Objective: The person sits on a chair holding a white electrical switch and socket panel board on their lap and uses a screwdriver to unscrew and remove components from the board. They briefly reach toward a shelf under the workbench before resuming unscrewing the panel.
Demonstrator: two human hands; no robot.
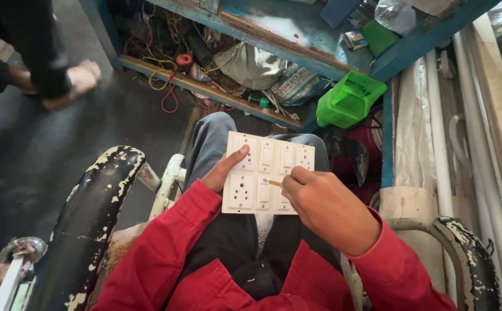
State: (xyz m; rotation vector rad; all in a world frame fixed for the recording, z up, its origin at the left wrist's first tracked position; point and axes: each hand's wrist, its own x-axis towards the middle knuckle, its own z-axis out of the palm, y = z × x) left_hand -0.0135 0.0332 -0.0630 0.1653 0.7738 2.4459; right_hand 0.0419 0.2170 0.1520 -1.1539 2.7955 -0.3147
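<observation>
A white switch-and-socket plate rests on my lap, above my grey trousers. My left hand grips its left edge, thumb lying on the upper left socket. My right hand is closed on a thin tool with a yellowish tip, most likely a screwdriver. The tip touches the middle of the plate, between the lower switches. Both my sleeves are red.
A bright green plastic container lies ahead on the right, under a worn blue wooden bench stuffed with wires and bags. Chipped black chair arms flank me. White pipes stand on the right. Another person's foot is at the upper left.
</observation>
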